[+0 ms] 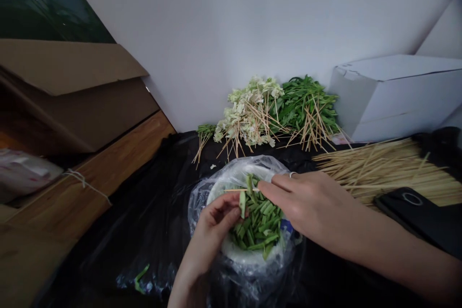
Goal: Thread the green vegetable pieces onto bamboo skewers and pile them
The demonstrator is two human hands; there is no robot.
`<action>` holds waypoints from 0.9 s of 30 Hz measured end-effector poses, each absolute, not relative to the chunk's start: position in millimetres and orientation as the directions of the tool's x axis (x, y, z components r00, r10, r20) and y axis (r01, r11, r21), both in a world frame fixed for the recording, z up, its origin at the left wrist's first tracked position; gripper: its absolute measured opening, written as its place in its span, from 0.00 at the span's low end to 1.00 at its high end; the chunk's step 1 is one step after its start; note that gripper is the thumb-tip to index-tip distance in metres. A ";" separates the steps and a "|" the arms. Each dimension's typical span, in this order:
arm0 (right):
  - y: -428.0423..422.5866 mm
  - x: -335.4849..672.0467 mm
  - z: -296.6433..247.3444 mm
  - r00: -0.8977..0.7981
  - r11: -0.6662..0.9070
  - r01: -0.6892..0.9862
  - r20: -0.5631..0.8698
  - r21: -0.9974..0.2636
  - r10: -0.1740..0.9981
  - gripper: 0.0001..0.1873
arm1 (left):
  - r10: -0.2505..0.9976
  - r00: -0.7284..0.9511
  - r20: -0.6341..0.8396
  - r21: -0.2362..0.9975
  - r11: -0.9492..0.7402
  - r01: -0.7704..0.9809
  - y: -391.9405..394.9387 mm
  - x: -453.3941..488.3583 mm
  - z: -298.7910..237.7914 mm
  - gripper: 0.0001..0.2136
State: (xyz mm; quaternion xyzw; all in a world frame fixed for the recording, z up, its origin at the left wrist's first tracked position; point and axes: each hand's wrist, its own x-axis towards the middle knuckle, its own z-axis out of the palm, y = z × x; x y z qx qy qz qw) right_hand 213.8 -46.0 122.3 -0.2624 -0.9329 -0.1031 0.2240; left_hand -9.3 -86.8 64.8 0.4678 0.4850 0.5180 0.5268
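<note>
My left hand (213,224) pinches a cut green bean piece (242,203) over a white bowl (241,256) lined with a clear plastic bag and filled with green bean pieces (260,224). My right hand (306,199), a ring on one finger, holds a thin bamboo skewer (236,190) whose tip points left at the pinched piece. Both hands hover over the bowl, fingers closed.
A pile of bare bamboo skewers (382,168) lies at right, beside a black phone (415,209). Skewered pale vegetables (249,113) and skewered greens (306,106) lean on the wall. A white box (397,94), cardboard (72,91) and black plastic sheeting (144,221) surround them.
</note>
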 end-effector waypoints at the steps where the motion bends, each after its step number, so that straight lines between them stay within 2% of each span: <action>1: -46.1 214.1 122.6 -0.760 0.839 0.541 0.465 0.066 0.453 0.17 | 0.998 -0.043 -0.038 0.978 0.028 -0.206 -87.4 -10.9 65.2 0.11; 3: -46.4 214.3 122.8 -0.757 0.831 0.554 0.449 0.055 0.475 0.19 | 0.991 -0.102 -0.084 0.905 0.033 -0.424 -88.0 -14.0 66.0 0.13; 5: -46.9 214.1 122.4 -0.757 0.825 0.563 0.436 0.054 0.487 0.19 | 0.985 -0.088 -0.151 0.790 0.067 -0.610 -88.6 -16.5 67.5 0.15; 8: -47.4 213.4 121.0 -0.763 0.824 0.563 0.426 0.069 0.486 0.17 | 0.979 -0.015 -0.202 0.626 0.117 -0.771 -90.4 -17.5 70.3 0.16; 12: -47.5 212.4 119.2 -0.763 0.830 0.552 0.451 0.082 0.463 0.16 | 0.974 0.030 -0.224 0.552 0.153 -0.819 -93.5 -15.0 71.3 0.15; 27: -48.0 209.5 116.6 -0.758 0.824 0.560 0.452 0.082 0.470 0.16 | 0.968 0.045 -0.247 0.525 0.173 -0.833 -92.2 -12.2 69.4 0.16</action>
